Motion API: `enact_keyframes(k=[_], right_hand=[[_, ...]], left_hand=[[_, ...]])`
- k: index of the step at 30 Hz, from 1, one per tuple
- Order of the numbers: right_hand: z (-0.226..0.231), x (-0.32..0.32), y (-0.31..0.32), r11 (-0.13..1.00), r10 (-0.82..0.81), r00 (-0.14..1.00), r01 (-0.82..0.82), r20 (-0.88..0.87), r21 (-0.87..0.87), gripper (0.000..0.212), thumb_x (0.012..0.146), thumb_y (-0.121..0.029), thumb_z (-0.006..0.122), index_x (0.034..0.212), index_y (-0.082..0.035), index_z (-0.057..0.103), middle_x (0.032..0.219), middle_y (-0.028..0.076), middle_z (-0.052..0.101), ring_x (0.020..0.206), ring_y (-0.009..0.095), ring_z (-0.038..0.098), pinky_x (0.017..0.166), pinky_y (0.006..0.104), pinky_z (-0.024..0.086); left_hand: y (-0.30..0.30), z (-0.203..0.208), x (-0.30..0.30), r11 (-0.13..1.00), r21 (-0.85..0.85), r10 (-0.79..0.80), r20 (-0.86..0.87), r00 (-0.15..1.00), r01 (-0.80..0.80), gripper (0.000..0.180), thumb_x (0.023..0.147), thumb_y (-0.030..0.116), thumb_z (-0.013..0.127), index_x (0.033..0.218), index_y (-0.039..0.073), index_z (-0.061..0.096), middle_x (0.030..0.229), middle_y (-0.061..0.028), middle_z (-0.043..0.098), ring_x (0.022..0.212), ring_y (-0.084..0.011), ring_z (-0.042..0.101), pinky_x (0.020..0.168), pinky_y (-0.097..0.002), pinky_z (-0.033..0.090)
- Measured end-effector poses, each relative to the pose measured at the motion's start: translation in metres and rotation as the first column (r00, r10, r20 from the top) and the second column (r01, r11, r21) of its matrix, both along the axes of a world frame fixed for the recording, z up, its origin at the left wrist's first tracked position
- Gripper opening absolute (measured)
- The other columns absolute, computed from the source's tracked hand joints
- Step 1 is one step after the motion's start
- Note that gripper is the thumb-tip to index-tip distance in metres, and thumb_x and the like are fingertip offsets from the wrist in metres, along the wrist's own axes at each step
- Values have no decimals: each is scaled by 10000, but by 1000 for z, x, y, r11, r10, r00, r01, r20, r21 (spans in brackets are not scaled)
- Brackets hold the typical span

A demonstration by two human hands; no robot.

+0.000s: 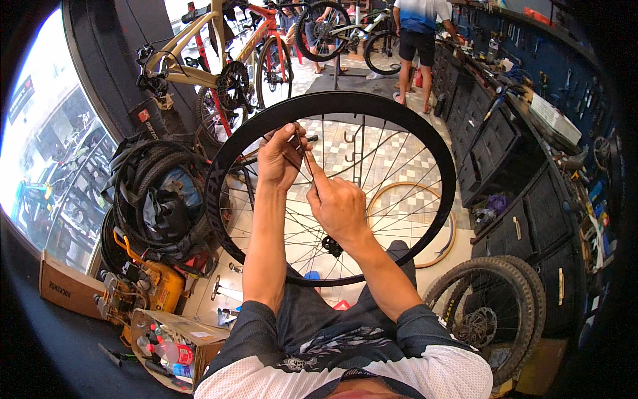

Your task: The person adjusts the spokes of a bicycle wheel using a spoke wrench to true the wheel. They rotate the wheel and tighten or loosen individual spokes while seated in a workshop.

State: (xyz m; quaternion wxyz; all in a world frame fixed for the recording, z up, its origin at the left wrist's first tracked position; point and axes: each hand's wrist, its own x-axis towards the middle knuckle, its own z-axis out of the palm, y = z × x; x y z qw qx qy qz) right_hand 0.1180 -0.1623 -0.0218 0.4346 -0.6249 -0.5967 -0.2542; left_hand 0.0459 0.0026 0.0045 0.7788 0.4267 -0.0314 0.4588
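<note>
A black deep-rimmed bicycle wheel stands tilted in front of me, its thin spokes running to a dark hub. My left hand is inside the upper left of the rim, fingers curled and thumb pressed on them. What they pinch is too small to make out. Just to its right, my right hand has its index finger stretched up to the left fingertips, along a thin dark line that may be a spoke. Its other fingers are curled in, and their inner side is hidden.
Bikes hang at the back left above bundled tyres. A yellow machine and a cardboard box of bottles stand lower left. Knobbly-tyred wheels lean at the right by black drawers. A person works at the far bench.
</note>
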Motion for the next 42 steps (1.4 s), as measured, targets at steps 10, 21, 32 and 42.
enact_keyframes(k=[10,21,32,42], right_hand=[[1,3,9,1000,2,1000,-2,-14,12,696,843,-107,737,1519,-126,575,633,81,639,590,261,649,609,417,552],[1,3,11,999,-42,999,42,2,-24,697,833,-128,752,1508,-95,578,653,64,661,618,243,664,636,394,559],[-3,6,19,999,-33,999,33,2,32,649,828,-113,737,1466,-82,620,629,61,646,592,240,652,605,387,550],[-1,5,20,999,-50,999,50,8,-2,644,848,-123,734,1478,-87,610,633,70,660,604,243,666,610,393,549]], left_hand=[[1,5,4,995,40,95,-39,995,-93,220,1005,214,670,1027,3,728,972,-123,723,817,-199,680,775,-389,585],[0,8,7,999,-31,25,-16,1000,-25,137,949,101,745,1024,-9,715,951,-109,730,771,-200,701,740,-364,611],[4,5,8,998,-36,48,-39,998,-50,195,984,192,714,1033,3,708,1053,-160,719,831,-209,657,779,-400,578],[-4,10,9,984,-124,130,-1,992,-129,136,942,89,764,1055,42,703,929,-89,730,747,-192,695,725,-345,603]])
